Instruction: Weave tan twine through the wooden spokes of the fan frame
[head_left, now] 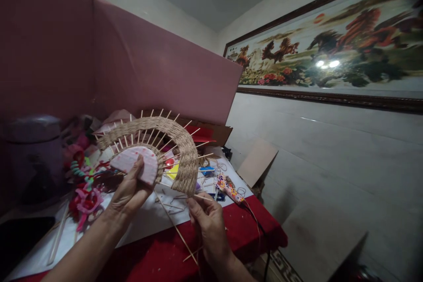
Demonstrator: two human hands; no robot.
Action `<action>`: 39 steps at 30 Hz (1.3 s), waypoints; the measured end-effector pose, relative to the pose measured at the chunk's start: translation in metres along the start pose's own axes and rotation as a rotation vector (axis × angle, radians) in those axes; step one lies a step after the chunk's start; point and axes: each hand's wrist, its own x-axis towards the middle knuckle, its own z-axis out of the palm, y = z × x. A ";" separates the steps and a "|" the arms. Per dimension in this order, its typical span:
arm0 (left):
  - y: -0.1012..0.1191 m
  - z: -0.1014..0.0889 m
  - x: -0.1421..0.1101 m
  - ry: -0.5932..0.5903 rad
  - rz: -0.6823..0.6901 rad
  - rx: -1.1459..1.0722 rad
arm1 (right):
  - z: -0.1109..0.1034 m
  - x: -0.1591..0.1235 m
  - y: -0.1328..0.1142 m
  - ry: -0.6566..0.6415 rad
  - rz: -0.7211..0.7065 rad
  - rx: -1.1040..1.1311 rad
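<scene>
My left hand [129, 191] is closed on the pink half-disc base [137, 163] of a fan-shaped craft piece, thumb lying across its face. Thin wooden sticks [157, 137] fan out of that base, and a woven band of tan cord [178, 145] arches across them. My right hand [207, 222] pinches the lower right end of the woven band, with a loose strand of cord [178, 231] trailing down past it. The piece is held up above a table covered in red cloth [165, 253].
White sheet [145, 220] on the table carries loose sticks, a patterned glue gun [229, 189] with its cable, and small colourful bits. Artificial flowers [84, 200] and a dark pot [31, 158] lie at left. Pink board [132, 66] behind; cardboard [257, 161], tiled wall and framed painting [330, 57] right.
</scene>
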 end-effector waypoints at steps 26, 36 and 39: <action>-0.008 -0.005 0.002 0.056 -0.110 0.153 | -0.055 0.013 -0.050 0.113 -0.870 -1.125; -0.010 -0.002 -0.003 0.027 -0.181 0.177 | -0.052 0.015 -0.055 0.074 -0.822 -1.112; -0.010 0.000 -0.006 0.000 -0.186 0.194 | -0.048 0.012 -0.049 0.148 -0.674 -1.063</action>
